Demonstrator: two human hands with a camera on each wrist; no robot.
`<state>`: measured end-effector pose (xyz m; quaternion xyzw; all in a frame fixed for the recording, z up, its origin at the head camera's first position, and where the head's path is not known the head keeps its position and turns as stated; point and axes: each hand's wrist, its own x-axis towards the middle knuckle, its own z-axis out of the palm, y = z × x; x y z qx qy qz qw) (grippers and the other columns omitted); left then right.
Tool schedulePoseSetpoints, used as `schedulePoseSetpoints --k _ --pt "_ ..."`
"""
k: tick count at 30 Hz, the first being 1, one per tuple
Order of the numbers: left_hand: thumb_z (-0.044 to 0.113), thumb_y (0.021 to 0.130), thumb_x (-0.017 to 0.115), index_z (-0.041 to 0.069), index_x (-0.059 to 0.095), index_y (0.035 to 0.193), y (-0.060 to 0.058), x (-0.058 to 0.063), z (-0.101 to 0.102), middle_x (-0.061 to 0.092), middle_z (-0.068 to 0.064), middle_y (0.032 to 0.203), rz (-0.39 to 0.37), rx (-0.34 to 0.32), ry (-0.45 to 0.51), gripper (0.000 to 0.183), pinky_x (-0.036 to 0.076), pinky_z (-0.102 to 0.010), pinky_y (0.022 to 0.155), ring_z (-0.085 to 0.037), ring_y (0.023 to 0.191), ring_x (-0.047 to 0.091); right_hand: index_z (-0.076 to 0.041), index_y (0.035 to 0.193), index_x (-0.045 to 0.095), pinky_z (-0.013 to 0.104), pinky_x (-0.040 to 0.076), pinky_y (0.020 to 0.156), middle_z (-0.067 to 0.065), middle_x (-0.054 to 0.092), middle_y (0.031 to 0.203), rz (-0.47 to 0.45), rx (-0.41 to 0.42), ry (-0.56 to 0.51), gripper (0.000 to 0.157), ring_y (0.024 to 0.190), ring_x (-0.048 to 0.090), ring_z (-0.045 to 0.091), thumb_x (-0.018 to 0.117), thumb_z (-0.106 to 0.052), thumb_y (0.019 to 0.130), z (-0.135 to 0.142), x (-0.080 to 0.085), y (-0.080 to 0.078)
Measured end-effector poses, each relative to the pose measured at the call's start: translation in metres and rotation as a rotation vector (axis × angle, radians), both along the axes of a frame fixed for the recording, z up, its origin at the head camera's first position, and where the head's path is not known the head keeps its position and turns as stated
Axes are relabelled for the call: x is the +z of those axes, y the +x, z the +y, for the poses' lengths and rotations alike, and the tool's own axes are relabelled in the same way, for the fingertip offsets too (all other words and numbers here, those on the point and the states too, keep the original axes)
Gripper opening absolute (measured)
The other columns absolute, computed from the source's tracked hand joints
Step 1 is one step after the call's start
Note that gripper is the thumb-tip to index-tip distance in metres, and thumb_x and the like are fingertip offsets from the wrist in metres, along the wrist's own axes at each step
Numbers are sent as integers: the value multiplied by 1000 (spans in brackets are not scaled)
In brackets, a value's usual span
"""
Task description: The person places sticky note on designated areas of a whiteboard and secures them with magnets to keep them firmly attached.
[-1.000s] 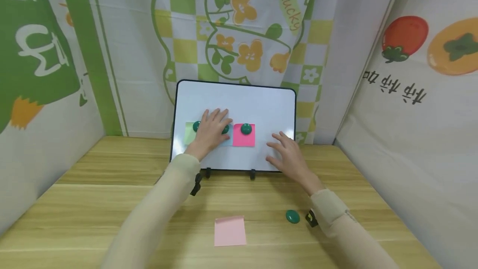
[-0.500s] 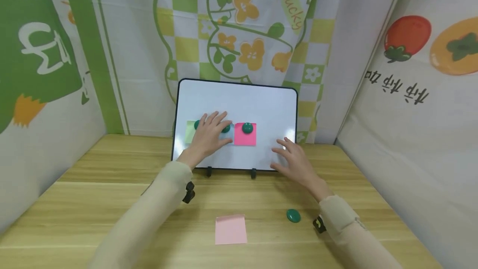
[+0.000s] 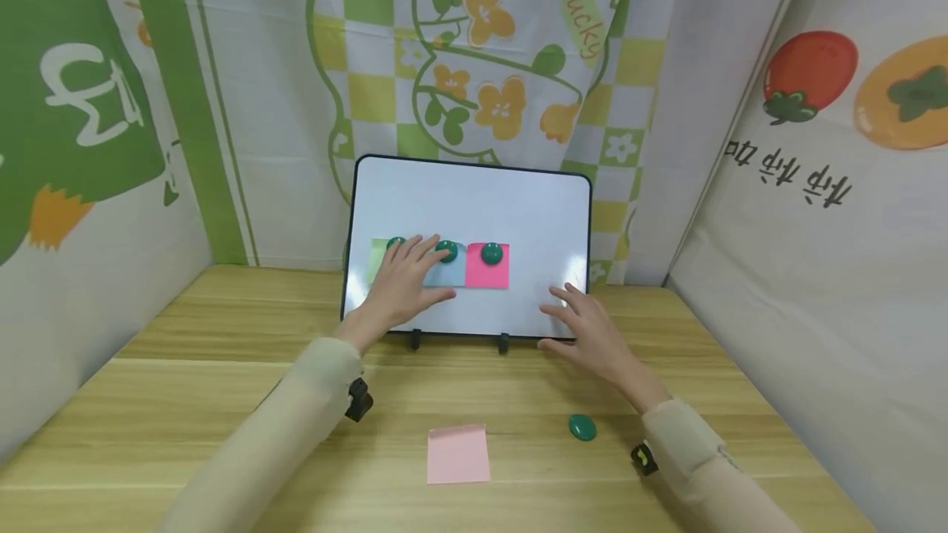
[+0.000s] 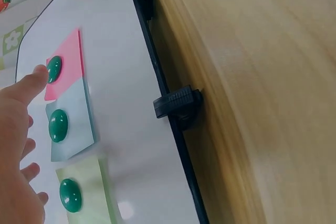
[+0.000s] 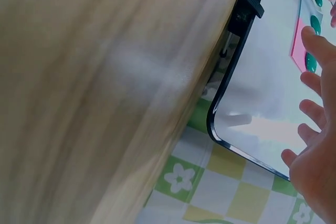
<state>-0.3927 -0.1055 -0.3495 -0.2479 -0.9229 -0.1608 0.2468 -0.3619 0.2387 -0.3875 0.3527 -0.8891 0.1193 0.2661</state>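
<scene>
A whiteboard [image 3: 474,196] leans upright on small black clips [image 4: 178,106]. Across it run a light green sticky note [image 4: 94,182], a blue one [image 3: 448,274] and a hot pink one [image 3: 486,276], each under a round green magnet [image 3: 492,253]. My left hand [image 3: 400,286] hovers before the green and blue notes, fingers spread, holding nothing; it partly hides the green note in the head view. My right hand [image 3: 592,340] is at the board's lower right corner, fingers loosely bent and apart, with nothing in them.
On the wooden table [image 3: 296,426], a pale pink sticky note [image 3: 458,456] lies in front of the board. To its right is a loose green magnet [image 3: 583,427]. Printed cloth walls [image 3: 496,48] surround the table at the back and sides.
My left hand has drawn down and left, uncovering the blue note and its magnet. My right hand has shifted slightly down and right. Notes and magnets stay in place.
</scene>
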Motion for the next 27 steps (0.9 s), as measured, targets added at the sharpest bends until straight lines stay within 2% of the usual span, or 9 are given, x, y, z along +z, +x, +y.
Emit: schedulePoseSetpoints --k 6,11,18,23,27 --pt "47 88 71 9 61 134 9 -6 -8 43 -12 155 43 -48 16 61 19 -61 121 -38 145 35 -12 126 67 70 32 109 22 51 145 -15 23 0 57 139 39 49 84 -34 77 4 -3 6" --pt "44 89 72 9 67 127 16 -11 -12 47 -11 153 19 -101 73 52 21 -60 120 -37 143 38 -13 129 66 70 32 109 22 50 146 -24 19 30 60 139 39 49 83 -38 77 7 -4 13" --pt "38 88 75 8 71 119 26 -16 -14 54 -12 147 9 -140 153 43 31 -59 116 -36 138 46 -15 127 67 69 32 110 21 50 147 -50 33 31 57 139 39 48 81 -40 78 9 -3 19" --pt "39 88 74 8 73 117 34 -19 -13 56 -11 145 -23 -162 154 43 33 -59 115 -35 137 47 -14 125 68 69 34 108 23 52 145 -70 37 37 55 136 41 50 82 -37 78 12 -5 23" --pt "41 88 73 7 75 113 40 -21 -12 59 -9 142 -24 -181 135 42 34 -58 115 -34 136 49 -14 126 68 70 31 109 23 50 146 -137 28 40 53 138 39 51 82 -34 79 15 -5 27"
